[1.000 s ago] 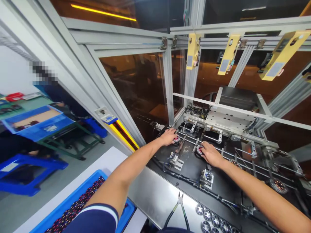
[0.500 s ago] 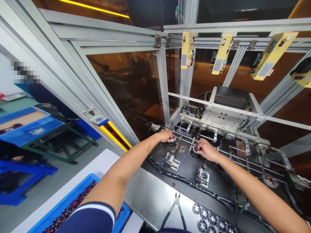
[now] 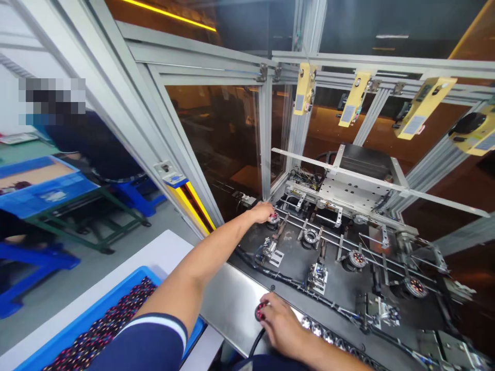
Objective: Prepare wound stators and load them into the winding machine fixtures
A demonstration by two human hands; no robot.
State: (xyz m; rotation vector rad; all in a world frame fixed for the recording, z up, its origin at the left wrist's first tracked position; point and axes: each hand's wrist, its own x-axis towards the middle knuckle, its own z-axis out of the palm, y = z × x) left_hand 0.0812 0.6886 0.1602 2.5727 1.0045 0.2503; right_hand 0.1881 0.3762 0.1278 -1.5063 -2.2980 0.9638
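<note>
My left hand (image 3: pixel 263 212) is closed on a small red motor stator at the leftmost round fixture (image 3: pixel 274 222); the fingers hide most of the part. My right hand (image 3: pixel 281 324) pinches another red-and-black stator (image 3: pixel 261 310) above the steel ledge (image 3: pixel 232 299), near my body. Below that hand a dark handle (image 3: pixel 257 341) of the cutting pliers shows, the jaws being covered. The second fixture (image 3: pixel 310 237) has a bare metal ring face. Copper-coloured windings show in the third fixture (image 3: pixel 356 259) and the fourth fixture (image 3: pixel 414 286).
A blue tray (image 3: pixel 145 270) full of stators lies to my left. Several silver round parts (image 3: pixel 328 336) line the ledge beside my right hand. Yellow hanging units (image 3: pixel 304 88) and an aluminium frame (image 3: pixel 266 139) surround the machine. A co-worker (image 3: pixel 96 139) sits at far left.
My right hand has lifted a stator off the second fixture and drawn it back over the ledge. My left hand stays at the leftmost fixture. The view has shifted somewhat.
</note>
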